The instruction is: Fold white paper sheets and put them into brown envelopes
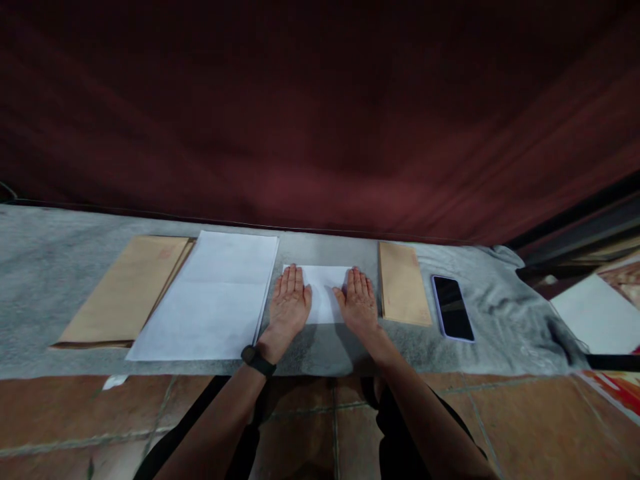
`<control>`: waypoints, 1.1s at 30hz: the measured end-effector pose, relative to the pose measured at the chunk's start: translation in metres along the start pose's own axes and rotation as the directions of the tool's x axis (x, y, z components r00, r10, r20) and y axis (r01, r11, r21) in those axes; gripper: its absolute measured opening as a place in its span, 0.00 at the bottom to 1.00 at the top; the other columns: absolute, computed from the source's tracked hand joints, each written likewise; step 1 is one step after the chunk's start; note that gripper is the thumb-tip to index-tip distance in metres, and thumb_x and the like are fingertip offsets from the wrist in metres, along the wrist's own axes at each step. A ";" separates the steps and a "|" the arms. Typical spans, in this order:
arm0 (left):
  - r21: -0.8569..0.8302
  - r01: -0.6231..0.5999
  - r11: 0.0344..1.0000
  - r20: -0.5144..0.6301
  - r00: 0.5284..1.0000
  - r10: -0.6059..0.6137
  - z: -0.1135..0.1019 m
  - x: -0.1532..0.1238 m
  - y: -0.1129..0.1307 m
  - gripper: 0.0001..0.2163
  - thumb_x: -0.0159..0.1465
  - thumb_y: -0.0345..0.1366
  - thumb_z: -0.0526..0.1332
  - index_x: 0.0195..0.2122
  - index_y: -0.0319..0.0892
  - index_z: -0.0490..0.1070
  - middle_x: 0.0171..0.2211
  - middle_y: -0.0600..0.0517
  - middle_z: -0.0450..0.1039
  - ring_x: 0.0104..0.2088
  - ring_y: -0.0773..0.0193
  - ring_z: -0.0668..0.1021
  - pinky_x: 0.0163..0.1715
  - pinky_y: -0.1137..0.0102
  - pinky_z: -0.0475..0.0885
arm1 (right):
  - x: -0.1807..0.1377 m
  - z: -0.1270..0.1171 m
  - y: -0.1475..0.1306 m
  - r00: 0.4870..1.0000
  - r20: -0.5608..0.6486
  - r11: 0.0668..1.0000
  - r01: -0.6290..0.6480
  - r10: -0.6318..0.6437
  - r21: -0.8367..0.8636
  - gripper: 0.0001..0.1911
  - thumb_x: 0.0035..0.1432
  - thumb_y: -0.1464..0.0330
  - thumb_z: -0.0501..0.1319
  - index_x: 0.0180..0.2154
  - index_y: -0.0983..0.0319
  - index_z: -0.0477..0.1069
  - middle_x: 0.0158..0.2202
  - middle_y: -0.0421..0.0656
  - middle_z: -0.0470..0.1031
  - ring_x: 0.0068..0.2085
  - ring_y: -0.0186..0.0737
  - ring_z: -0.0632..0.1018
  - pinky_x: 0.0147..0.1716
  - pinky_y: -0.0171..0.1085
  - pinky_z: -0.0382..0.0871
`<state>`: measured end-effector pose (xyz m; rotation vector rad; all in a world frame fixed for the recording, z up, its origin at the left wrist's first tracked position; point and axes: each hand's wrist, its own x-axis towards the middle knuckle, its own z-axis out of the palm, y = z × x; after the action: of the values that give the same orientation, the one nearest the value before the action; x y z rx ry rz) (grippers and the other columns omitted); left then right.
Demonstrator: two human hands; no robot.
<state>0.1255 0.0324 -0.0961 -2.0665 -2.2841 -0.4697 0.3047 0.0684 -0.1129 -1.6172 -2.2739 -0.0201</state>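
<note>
A small white sheet of paper (324, 293), which looks folded, lies crosswise in front of me on the grey cloth. Flat on its left end rests my left hand (290, 300), fingers stretched out and thumb pointing inward. My right hand (359, 300) lies flat on the right end in the same way, palm down. Neither hand grips anything. Left of my hands is a stack of large white paper sheets (215, 300), partly over a pile of big brown envelopes (127, 287). Smaller brown envelopes (404, 283) lie to the right of my right hand.
A phone (453, 307) with a dark screen lies right of the small envelopes. Grey cloth (510, 313) covers the low surface, wrinkled at its right end. A dark red curtain (320, 133) hangs behind. At far right is a white board-like sheet (597, 313).
</note>
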 end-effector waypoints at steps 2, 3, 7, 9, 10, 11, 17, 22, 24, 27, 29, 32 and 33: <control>-0.002 0.029 1.000 -0.010 1.000 -0.029 0.001 0.001 -0.001 0.28 0.71 0.37 0.44 0.67 0.22 0.57 0.69 0.31 0.54 0.70 0.46 0.59 0.68 0.51 0.56 | 0.000 -0.001 0.001 1.000 -0.003 1.000 -0.014 0.014 -0.003 0.37 0.74 0.55 0.44 0.68 0.78 0.53 0.69 0.65 0.57 0.70 0.58 0.59 0.66 0.56 0.54; -0.001 0.041 0.999 -0.018 0.999 -0.041 0.001 0.001 -0.001 0.28 0.72 0.37 0.44 0.67 0.22 0.58 0.69 0.30 0.55 0.70 0.45 0.59 0.68 0.51 0.57 | 0.001 -0.002 0.002 1.000 -0.008 1.000 -0.021 0.021 -0.002 0.37 0.74 0.55 0.44 0.68 0.79 0.54 0.69 0.65 0.57 0.70 0.58 0.60 0.66 0.56 0.55; -0.020 0.017 1.000 -0.088 0.996 -0.019 0.001 0.001 0.004 0.28 0.72 0.38 0.44 0.68 0.24 0.56 0.69 0.32 0.56 0.71 0.47 0.57 0.68 0.49 0.56 | 0.007 -0.009 -0.003 0.999 -0.010 0.999 -0.041 0.041 0.010 0.35 0.74 0.55 0.44 0.69 0.76 0.53 0.70 0.63 0.55 0.71 0.57 0.58 0.67 0.57 0.52; -0.041 -0.045 0.998 -0.091 0.995 0.041 0.001 -0.001 0.012 0.27 0.72 0.38 0.44 0.69 0.28 0.55 0.70 0.35 0.56 0.71 0.50 0.56 0.69 0.51 0.56 | 0.009 -0.012 -0.009 0.999 0.035 1.000 -0.013 0.012 0.028 0.34 0.74 0.56 0.44 0.70 0.72 0.52 0.72 0.59 0.52 0.72 0.54 0.56 0.68 0.56 0.50; -0.050 -0.082 0.995 -0.075 0.994 0.078 0.001 -0.003 0.016 0.27 0.72 0.37 0.44 0.69 0.29 0.55 0.70 0.37 0.56 0.72 0.51 0.56 0.69 0.52 0.55 | 0.010 -0.013 -0.012 0.998 0.068 0.999 0.011 -0.014 0.041 0.33 0.74 0.56 0.43 0.70 0.70 0.52 0.72 0.56 0.51 0.72 0.53 0.55 0.69 0.55 0.50; -0.055 -0.118 0.992 -0.053 0.992 0.115 0.002 -0.004 0.020 0.27 0.72 0.36 0.44 0.69 0.29 0.55 0.70 0.37 0.56 0.72 0.52 0.56 0.70 0.52 0.55 | 0.011 -0.014 -0.015 0.994 0.103 0.998 0.036 -0.041 0.056 0.32 0.74 0.56 0.43 0.71 0.67 0.53 0.73 0.53 0.50 0.72 0.51 0.55 0.69 0.55 0.49; -0.040 -0.185 0.982 -0.006 0.983 0.185 0.008 -0.010 0.024 0.26 0.72 0.33 0.43 0.70 0.31 0.55 0.69 0.39 0.58 0.72 0.55 0.56 0.70 0.53 0.55 | 0.011 -0.010 -0.021 0.976 0.197 0.993 0.075 -0.092 0.088 0.30 0.75 0.57 0.42 0.70 0.63 0.54 0.73 0.49 0.51 0.72 0.48 0.55 0.69 0.53 0.48; -0.016 -0.151 0.988 -0.009 0.989 0.150 0.006 -0.006 0.011 0.27 0.73 0.38 0.44 0.69 0.30 0.56 0.69 0.37 0.57 0.71 0.53 0.57 0.69 0.53 0.55 | 0.013 -0.007 -0.011 0.985 0.157 0.997 0.060 -0.068 0.054 0.30 0.75 0.56 0.43 0.70 0.65 0.54 0.72 0.51 0.53 0.72 0.50 0.57 0.69 0.53 0.48; -0.007 -0.134 0.991 -0.006 0.991 0.134 0.004 -0.004 0.007 0.27 0.73 0.39 0.43 0.69 0.29 0.56 0.70 0.37 0.57 0.71 0.53 0.58 0.69 0.54 0.55 | 0.012 -0.006 -0.008 0.989 0.135 0.997 0.059 -0.064 0.042 0.31 0.75 0.56 0.44 0.70 0.66 0.54 0.72 0.51 0.53 0.71 0.50 0.58 0.69 0.53 0.47; -0.002 -0.101 0.995 -0.013 0.995 0.101 0.003 -0.002 0.002 0.27 0.73 0.40 0.43 0.69 0.30 0.56 0.69 0.38 0.58 0.71 0.53 0.59 0.69 0.53 0.55 | 0.011 -0.004 -0.006 0.992 0.105 0.997 0.068 -0.071 0.033 0.31 0.74 0.57 0.45 0.70 0.68 0.53 0.72 0.53 0.53 0.71 0.51 0.58 0.69 0.54 0.48; -0.002 -0.085 0.996 -0.021 0.996 0.085 0.003 -0.001 0.000 0.27 0.73 0.40 0.43 0.69 0.31 0.56 0.69 0.38 0.58 0.71 0.52 0.59 0.69 0.53 0.55 | 0.009 -0.003 -0.004 0.993 0.088 0.997 0.073 -0.076 0.028 0.32 0.74 0.57 0.45 0.70 0.69 0.53 0.72 0.54 0.53 0.71 0.52 0.58 0.69 0.54 0.48; -0.002 -0.078 0.997 -0.026 0.997 0.078 0.002 -0.001 -0.004 0.28 0.73 0.40 0.43 0.69 0.31 0.56 0.69 0.38 0.58 0.71 0.52 0.59 0.69 0.52 0.56 | 0.008 -0.002 -0.001 0.995 0.065 0.997 0.075 -0.076 0.021 0.32 0.74 0.58 0.46 0.71 0.68 0.52 0.71 0.55 0.55 0.71 0.52 0.58 0.68 0.55 0.49; -0.003 -0.078 0.997 -0.027 0.997 0.077 0.002 -0.001 -0.005 0.28 0.73 0.40 0.43 0.70 0.31 0.56 0.69 0.37 0.58 0.71 0.51 0.59 0.69 0.52 0.56 | 0.008 -0.002 0.000 0.996 0.057 0.997 0.073 -0.074 0.019 0.32 0.74 0.58 0.46 0.71 0.68 0.52 0.71 0.55 0.55 0.71 0.52 0.59 0.68 0.55 0.49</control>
<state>0.1211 0.0312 -0.0993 -2.1274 -2.1806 -0.4958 0.3034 0.0754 -0.1093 -1.5433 -2.3697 0.0278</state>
